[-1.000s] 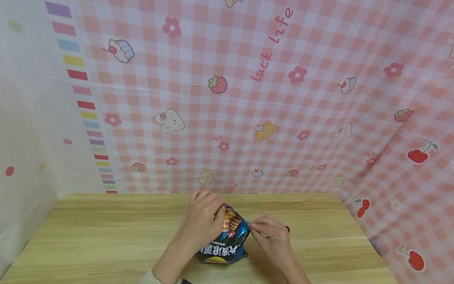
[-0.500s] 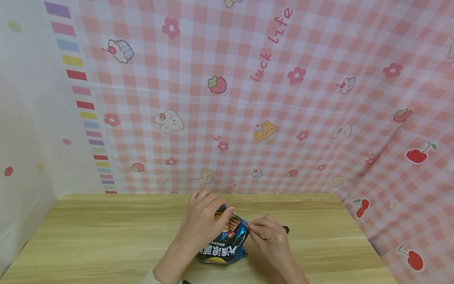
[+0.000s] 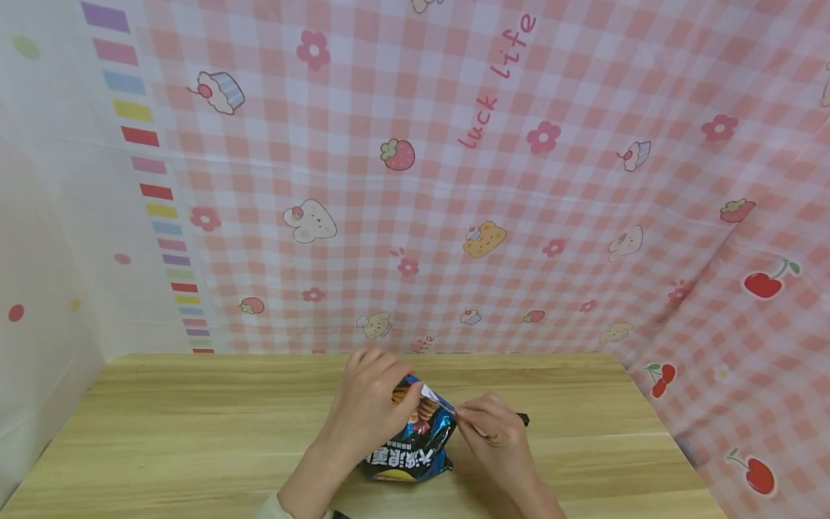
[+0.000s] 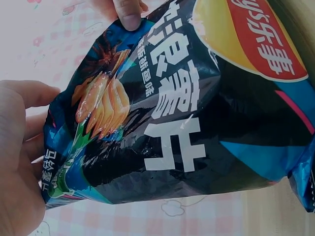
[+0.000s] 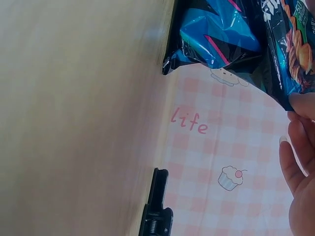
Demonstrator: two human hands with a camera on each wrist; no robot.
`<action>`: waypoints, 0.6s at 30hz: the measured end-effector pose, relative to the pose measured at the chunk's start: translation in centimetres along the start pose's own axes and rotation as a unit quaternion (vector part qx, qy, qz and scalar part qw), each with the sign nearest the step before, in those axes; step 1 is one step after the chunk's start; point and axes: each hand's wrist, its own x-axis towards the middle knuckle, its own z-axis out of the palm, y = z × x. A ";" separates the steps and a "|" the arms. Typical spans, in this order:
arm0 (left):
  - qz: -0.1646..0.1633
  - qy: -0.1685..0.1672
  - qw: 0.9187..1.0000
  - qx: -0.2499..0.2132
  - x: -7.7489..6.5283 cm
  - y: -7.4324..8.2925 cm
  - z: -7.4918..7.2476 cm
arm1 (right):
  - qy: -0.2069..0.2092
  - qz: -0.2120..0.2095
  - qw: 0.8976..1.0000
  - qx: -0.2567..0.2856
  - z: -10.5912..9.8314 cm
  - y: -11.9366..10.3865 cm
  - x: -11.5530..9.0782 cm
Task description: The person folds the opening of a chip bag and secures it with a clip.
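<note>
Carefully now: my left hand (image 3: pixel 369 400) grips the chip bag (image 3: pixel 415 450) by its upper left part, thumb on the near face and fingers over the top, while my right hand (image 3: pixel 496 425) pinches the upper right corner between thumb and fingertips. The bag is between my two hands, tilted, its logo end down and the printing upside down to me; that lower end seems to rest on the table (image 3: pixel 194 432).

As I judge it, the work lies in handling that upper edge between both grips, and it asks for finesse more than strength. I should draw the corner straight along the line of the edge, so the foil lies taut without puckering. The foil looks slick, so the pinch wants the flat of my fingertips rather than the nails. My left hand had best grip only the margin, since squeezing the puffed middle could crush the chips. Letting the table bear the weight would stop the bag swinging. A pale streak shows by my left thumb; I cannot tell whether it is glare or the lining.

The black clip (image 5: pixel 156 211) lies on the table just beside my right hand, so my knuckles should stay clear of it.
</note>
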 end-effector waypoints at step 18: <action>-0.006 -0.017 1.000 -0.002 0.0 -0.1 -0.1 | -0.035 0.314 0.945 0.086 0.0 -1.6 0.4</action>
